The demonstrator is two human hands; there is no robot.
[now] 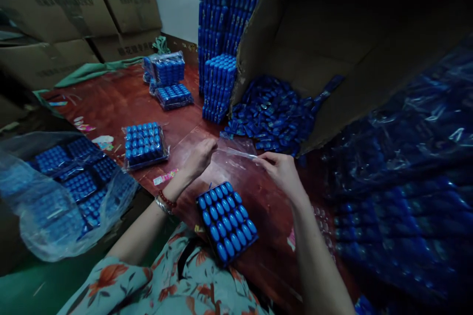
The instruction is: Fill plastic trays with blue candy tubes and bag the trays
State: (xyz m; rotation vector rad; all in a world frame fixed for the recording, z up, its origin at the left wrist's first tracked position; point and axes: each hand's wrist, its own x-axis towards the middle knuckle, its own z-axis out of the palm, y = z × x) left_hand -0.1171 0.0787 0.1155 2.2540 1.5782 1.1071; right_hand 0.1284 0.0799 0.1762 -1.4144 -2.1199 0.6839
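A clear plastic bag is stretched between my two hands over the table. My left hand is closed on its left end, fingers curled and partly hidden. On the other side, my right hand pinches the bag's edge between thumb and fingers. Below the hands, near my body, lies a block of blue oval-topped pieces in neat rows, with no hand on it. To the left of my left hand sits a similar block in clear wrap.
Further back are wrapped blue packs and tall stacks of blue pieces. A tipped cardboard box spills loose blue pieces at right. An open plastic-lined carton of packs stands left. Paper scraps lie on the red tabletop.
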